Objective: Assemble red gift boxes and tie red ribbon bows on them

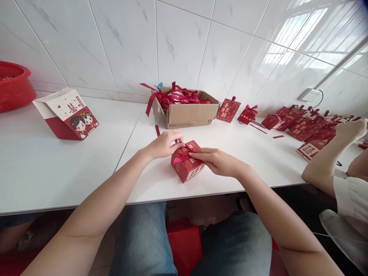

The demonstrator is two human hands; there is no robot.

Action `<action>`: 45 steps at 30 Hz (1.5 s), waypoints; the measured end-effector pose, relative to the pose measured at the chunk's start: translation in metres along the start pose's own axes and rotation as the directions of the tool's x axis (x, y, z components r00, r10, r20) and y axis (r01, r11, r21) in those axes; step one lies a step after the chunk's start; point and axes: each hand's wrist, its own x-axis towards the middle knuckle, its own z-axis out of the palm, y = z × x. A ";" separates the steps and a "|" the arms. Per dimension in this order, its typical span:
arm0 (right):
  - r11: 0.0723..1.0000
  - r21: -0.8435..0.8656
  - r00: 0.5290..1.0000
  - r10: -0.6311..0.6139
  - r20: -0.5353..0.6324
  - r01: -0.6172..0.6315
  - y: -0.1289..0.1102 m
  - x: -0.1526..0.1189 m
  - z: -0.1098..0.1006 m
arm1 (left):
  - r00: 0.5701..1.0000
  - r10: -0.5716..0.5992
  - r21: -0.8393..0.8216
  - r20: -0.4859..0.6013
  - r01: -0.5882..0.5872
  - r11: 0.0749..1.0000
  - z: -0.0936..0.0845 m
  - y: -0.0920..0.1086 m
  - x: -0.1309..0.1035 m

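Observation:
A small red gift box (184, 172) with gold and white lettering stands on the white table in front of me. Across its top lies a shiny red ribbon (180, 159) with a loop or end toward the front left. My left hand (166, 145) is at the back left of the box, thumb and fingers pinched on the ribbon. From the right, my right hand (220, 161) reaches over the lid, its fingertips closed on the ribbon near the middle. The exact grip is partly hidden by the fingers.
Behind stands a cardboard box (191, 115) full of red ribbons. A larger printed box (69, 115) and a red basin (15, 88) are at left. Red bags (301, 124) and a small bowed box (247, 114) lie at right, beside another person's arm (335, 147).

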 end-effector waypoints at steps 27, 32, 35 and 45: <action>0.970 0.195 0.779 0.233 -0.583 -0.145 0.023 0.033 0.007 | 0.992 -0.078 -0.156 0.104 0.093 0.983 0.000 0.014 0.015; 0.935 0.298 0.756 0.335 -0.562 -0.193 0.025 0.030 0.009 | 0.985 -0.124 -0.016 0.123 0.126 0.992 0.013 0.031 0.026; 0.905 0.380 0.810 0.364 -0.460 -0.191 0.031 0.013 0.014 | 0.991 -0.111 0.004 0.071 0.111 0.994 0.018 0.034 0.027; 0.968 0.070 0.822 0.242 -0.515 -0.242 0.017 -0.029 0.026 | 0.987 -0.161 -0.043 -0.028 0.160 0.986 0.029 0.023 0.022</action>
